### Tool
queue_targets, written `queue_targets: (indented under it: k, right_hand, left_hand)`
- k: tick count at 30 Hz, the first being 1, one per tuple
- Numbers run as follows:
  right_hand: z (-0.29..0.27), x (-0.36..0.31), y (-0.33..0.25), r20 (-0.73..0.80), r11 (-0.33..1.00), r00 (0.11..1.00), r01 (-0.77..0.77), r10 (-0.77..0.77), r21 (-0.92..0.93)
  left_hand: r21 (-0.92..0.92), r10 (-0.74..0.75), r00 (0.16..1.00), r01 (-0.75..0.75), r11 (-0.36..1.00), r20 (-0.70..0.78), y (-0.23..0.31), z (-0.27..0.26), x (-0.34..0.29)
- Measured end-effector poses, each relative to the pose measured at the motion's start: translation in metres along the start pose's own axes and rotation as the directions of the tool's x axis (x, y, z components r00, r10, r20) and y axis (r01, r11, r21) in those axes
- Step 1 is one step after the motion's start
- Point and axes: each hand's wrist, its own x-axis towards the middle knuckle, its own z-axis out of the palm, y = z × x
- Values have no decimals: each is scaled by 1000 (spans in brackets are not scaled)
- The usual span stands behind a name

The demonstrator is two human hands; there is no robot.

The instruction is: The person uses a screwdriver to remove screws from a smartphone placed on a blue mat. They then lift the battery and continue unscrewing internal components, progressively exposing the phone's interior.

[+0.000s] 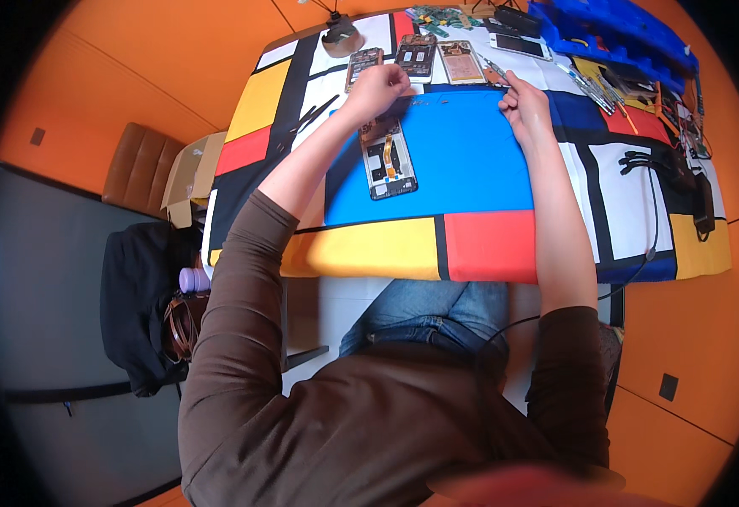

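An opened smartphone (389, 165) with bared inner parts and a yellow ribbon cable lies on the blue area (462, 160) of the tablecloth. My left hand (376, 93) is over its far end, fingertips pinched together; whatever they may hold is too small to tell. Between the thumb and fingers of my right hand (525, 108) is a slim metallic screwdriver (494, 67), its thin end slanting away to the far left. Tiny dark bits (424, 103), perhaps screws, are scattered beyond the phone. Past my left hand lie three more opened phones (416, 57), one partly hidden.
At the far right stands a blue plastic organizer (614, 38) near a white phone (520, 46). Several slim tools (593, 89) lie there. Black tweezers (313, 114) rest at left, green circuit boards (441, 19) at the back. A black cable (655, 211) hangs over the right edge.
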Motion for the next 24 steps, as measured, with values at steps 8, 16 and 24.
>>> queue_targets:
  k: [8, 16, 24]
  right_hand:
    - [3, -3, -2, 181, 995, 983, 58, -43, -76]
    - [40, -39, 11, 529, 807, 847, 341, -42, -481]
    - [51, -56, 23, 551, 816, 834, 310, 12, -488]
  left_hand:
    - [-98, -121, 988, 130, 987, 92, -10, -54, -71]
    - [90, 46, 987, -60, 994, 153, -15, -63, -128]
    - [1, 141, 986, -142, 990, 90, -31, -46, -116]
